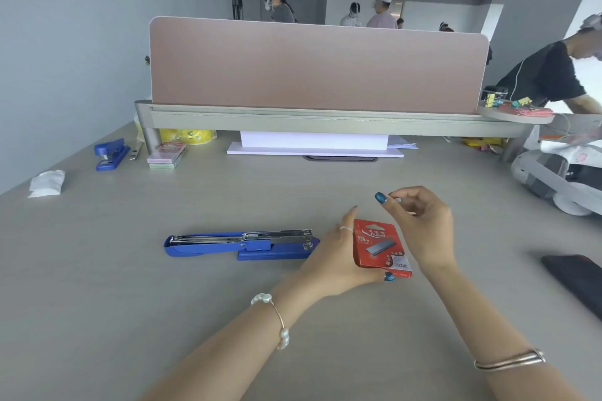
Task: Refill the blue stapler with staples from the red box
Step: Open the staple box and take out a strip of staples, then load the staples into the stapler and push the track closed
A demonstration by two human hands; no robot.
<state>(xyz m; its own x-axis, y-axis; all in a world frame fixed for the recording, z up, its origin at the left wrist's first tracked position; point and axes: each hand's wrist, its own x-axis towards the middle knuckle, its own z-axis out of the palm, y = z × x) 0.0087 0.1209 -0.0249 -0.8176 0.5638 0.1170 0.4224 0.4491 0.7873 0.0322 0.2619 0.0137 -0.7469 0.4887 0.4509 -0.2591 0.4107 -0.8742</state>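
The blue stapler [241,244] lies on the desk left of centre, swung fully open, with its metal staple channel facing up. My left hand [335,257] holds the red staple box [379,249] upright just right of the stapler, thumb on the box's lower front edge. Just above and to the right of the box, my right hand [420,225] hovers with thumb and fingertips curled close together. Whether anything small is pinched between them is unclear.
A second blue stapler [109,155] and stacked small boxes [166,156] sit at the far left by the divider post. A crumpled white packet [47,184] lies at the left edge and a dark phone [576,283] at the right. White paper [314,145] lies under the divider shelf.
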